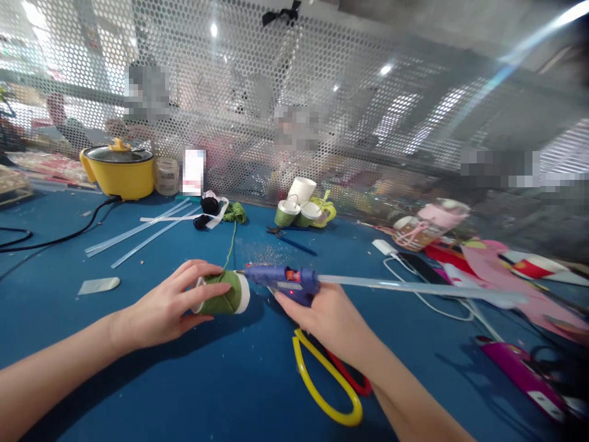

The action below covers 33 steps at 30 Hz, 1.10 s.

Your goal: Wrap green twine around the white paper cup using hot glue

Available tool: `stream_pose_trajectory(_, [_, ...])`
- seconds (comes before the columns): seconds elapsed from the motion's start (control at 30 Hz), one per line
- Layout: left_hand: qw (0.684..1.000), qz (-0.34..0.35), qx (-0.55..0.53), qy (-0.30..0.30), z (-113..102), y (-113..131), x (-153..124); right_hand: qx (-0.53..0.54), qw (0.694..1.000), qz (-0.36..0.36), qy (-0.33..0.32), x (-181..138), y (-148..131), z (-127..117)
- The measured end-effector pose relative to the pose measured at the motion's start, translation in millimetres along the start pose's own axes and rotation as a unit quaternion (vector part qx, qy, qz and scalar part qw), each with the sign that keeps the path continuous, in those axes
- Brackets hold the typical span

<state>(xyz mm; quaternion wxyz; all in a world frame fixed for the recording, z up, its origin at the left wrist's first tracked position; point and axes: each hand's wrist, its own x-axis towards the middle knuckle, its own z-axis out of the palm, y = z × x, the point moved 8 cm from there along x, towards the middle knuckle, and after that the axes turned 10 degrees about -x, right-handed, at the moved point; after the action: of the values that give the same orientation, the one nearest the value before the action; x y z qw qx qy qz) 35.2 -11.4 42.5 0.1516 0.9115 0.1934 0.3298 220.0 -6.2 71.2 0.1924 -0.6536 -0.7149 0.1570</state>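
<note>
The head camera looks forward and down, close over a blue table (138, 393).

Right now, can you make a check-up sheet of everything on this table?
Surface: blue table, small crumbs scattered.
Job's things: green-wrapped cup lying on its side; blue glue gun, nozzle by the cup's rim.
Clutter: glue sticks, yellow pot, more wrapped cups, yellow-handled scissors.
Hands: left hand grips the cup; right hand holds the gun.
Cables: black cable, white charger cable.
Surroundings: perforated screen; people behind it, blurred.
</note>
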Motion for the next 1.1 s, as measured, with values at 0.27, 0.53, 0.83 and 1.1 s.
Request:
stream_pose_trajectory(0.27, [0.989,-0.096,-0.097,0.061,-12,-18,1,0.195,0.978,0.056,-0.044,31,22,2])
stream_pose_trajectory(0.53, [0.92,-0.167,-0.33,0.128,-9,-41,-3,0.089,0.986,0.139,-0.025,77,84,21])
stream_pose_trajectory(0.83, [0.945,-0.104,-0.294,0.095,-14,-17,3,-0.005,0.998,0.016,0.062,70,32,3])
stream_pose_trajectory(1.1, [0.978,-0.072,-0.194,0.014,-7,2,4,0.229,0.943,-0.052,-0.238,52,-51,68])
